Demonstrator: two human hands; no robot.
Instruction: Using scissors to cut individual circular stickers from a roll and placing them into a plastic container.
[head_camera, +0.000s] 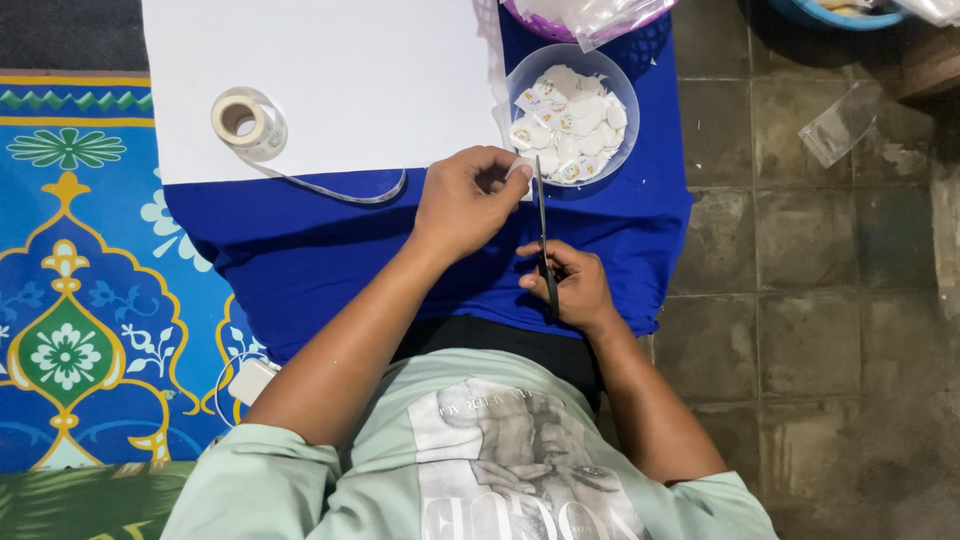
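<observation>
A roll of white labels (243, 121) lies on white board; cut labels (568, 122) fill a clear bowl (522, 75).

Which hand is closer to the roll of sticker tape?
Left. The left hand sits to the right of the sticker roll, while the right hand holds scissors farther off, nearer the body.

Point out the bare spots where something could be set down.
Free: the white sheet right of the tape roll; the blue cloth under the tape strip. Crowded: around the bowl, left hand, scissors and right hand.
</observation>
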